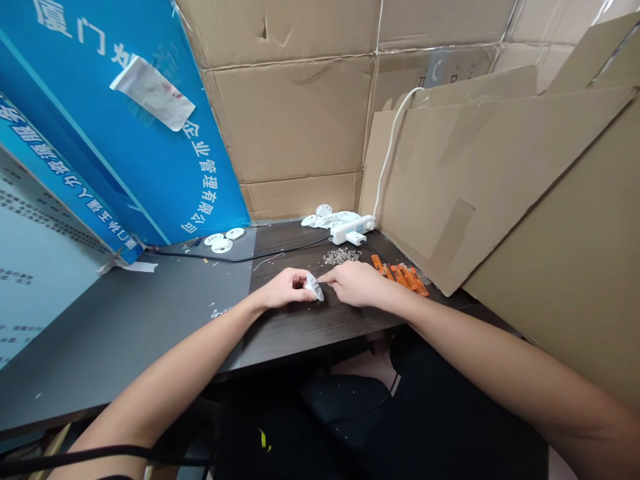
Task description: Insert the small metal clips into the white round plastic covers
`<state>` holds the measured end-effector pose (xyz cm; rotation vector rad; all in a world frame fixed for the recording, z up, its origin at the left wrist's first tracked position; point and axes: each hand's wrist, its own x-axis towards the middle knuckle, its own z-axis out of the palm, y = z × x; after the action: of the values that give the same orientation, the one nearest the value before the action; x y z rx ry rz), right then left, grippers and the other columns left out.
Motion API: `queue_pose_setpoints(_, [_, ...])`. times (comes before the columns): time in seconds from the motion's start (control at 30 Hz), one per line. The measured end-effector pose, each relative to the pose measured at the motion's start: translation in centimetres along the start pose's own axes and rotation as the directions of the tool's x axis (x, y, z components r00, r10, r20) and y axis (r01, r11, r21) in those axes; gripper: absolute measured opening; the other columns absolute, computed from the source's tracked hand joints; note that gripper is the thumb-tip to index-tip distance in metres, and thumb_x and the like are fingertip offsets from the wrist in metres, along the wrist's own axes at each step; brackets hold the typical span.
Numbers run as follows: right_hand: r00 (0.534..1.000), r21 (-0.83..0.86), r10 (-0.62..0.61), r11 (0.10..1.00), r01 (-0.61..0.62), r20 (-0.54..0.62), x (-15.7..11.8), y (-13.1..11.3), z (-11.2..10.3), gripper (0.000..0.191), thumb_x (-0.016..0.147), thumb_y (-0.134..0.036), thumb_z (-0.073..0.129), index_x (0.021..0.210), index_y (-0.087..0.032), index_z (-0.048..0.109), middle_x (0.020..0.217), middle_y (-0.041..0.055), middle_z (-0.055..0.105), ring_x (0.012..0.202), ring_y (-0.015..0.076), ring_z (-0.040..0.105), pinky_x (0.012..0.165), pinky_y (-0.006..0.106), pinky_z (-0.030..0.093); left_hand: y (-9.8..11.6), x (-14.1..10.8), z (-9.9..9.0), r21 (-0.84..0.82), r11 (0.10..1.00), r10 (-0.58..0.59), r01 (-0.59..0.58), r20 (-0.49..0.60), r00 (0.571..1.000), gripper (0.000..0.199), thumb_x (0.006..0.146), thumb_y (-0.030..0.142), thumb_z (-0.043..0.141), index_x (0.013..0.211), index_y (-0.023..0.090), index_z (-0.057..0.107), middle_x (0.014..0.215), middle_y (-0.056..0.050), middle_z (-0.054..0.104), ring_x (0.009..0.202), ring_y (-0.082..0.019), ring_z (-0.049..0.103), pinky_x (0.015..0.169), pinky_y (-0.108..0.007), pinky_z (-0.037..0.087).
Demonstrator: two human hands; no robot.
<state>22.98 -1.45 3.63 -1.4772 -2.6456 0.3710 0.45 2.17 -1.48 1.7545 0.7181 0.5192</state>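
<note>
My left hand (pixel 287 288) grips a small white round plastic part (pixel 314 287), tilted on edge with its recessed side turned to the right. The fingers of my right hand (pixel 353 283) are closed, and the index fingertip reaches to the part's face; anything pinched there is too small to make out. Just behind my right hand lies a pile of small shiny pieces (pixel 342 256). Several orange plastic pieces (pixel 401 275) lie to its right.
White round discs (pixel 223 246) lie at the back left, and more white parts (pixel 324 211) at the back. A white power strip (pixel 352 229) has an adapter (pixel 356 239) beside it. A black cable (pixel 225 259) crosses the dark table (pixel 300 337). Cardboard walls (pixel 300 127) and a blue panel (pixel 125 153) enclose the table.
</note>
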Motion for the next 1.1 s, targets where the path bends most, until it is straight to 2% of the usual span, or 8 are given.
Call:
queue_pose_setpoints(0.27, [0.999, -0.101, 0.013, 0.995, -0.01, 0.035, 0.4, -1.1, -0.1, 0.038, 0.09, -0.024, 0.052, 0.115, -0.034, 0.078, 0.101, 0.0069, 0.079, 0.092, 0.0258, 0.074, 0.073, 0.031, 0.051, -0.3, 0.1, 0.0, 0.011, 0.999, -0.029, 0.03, -0.067, 0.997, 0.029, 0.073, 0.034, 0.082, 0.083, 0.011, 0.067, 0.08, -0.007, 0.07, 0.074, -0.016, 0.063, 0.073, -0.027, 0.047])
queue_pose_setpoints(0.43, [1.0, 0.014, -0.02, 1.0, 0.019, 0.025, 0.1, 0.0, -0.6, 0.044, 0.096, -0.024, 0.046, 0.127, -0.042, 0.072, 0.12, 0.001, 0.076, 0.109, 0.0249, 0.07, 0.087, 0.032, 0.051, -0.2, 0.2, 0.0, 0.001, 1.0, 0.003, -0.003, -0.05, 0.999, 0.028, 0.075, 0.034, 0.079, 0.087, 0.011, 0.069, 0.081, -0.006, 0.071, 0.074, -0.015, 0.061, 0.072, -0.026, 0.046])
queue_pose_setpoints(0.53, [0.998, 0.046, -0.047, 0.998, 0.046, 0.031, -0.3, 0.5, -0.9, 0.048, 0.096, -0.022, 0.044, 0.132, -0.045, 0.068, 0.125, -0.002, 0.074, 0.115, 0.0247, 0.068, 0.093, 0.034, 0.051, -0.2, 0.2, -0.1, 0.007, 1.0, 0.02, -0.019, -0.035, 0.999, 0.029, 0.076, 0.036, 0.079, 0.089, 0.011, 0.07, 0.081, -0.004, 0.069, 0.073, -0.014, 0.06, 0.072, -0.026, 0.045])
queue_pose_setpoints(0.83, [0.998, -0.028, -0.042, 0.999, 0.043, 0.057, -0.2, 0.6, -0.3, 0.052, 0.093, -0.022, 0.046, 0.137, -0.045, 0.063, 0.124, -0.0011, 0.075, 0.112, 0.0266, 0.07, 0.09, 0.037, 0.054, 0.0, 0.1, -0.2, -0.006, 1.0, 0.002, -0.002, -0.012, 1.0, 0.029, 0.073, 0.035, 0.082, 0.087, 0.011, 0.072, 0.082, -0.005, 0.072, 0.075, -0.015, 0.063, 0.075, -0.027, 0.048])
queue_pose_setpoints(1.1, [0.997, -0.013, -0.049, 0.999, 0.049, 0.051, -0.5, 0.5, -0.7, 0.053, 0.093, -0.02, 0.045, 0.137, -0.044, 0.063, 0.122, -0.0003, 0.075, 0.114, 0.0261, 0.07, 0.09, 0.036, 0.053, -0.3, 0.2, -0.3, -0.01, 1.0, 0.012, -0.012, -0.009, 1.0, 0.031, 0.073, 0.036, 0.083, 0.089, 0.012, 0.072, 0.083, -0.006, 0.073, 0.074, -0.015, 0.064, 0.073, -0.026, 0.048])
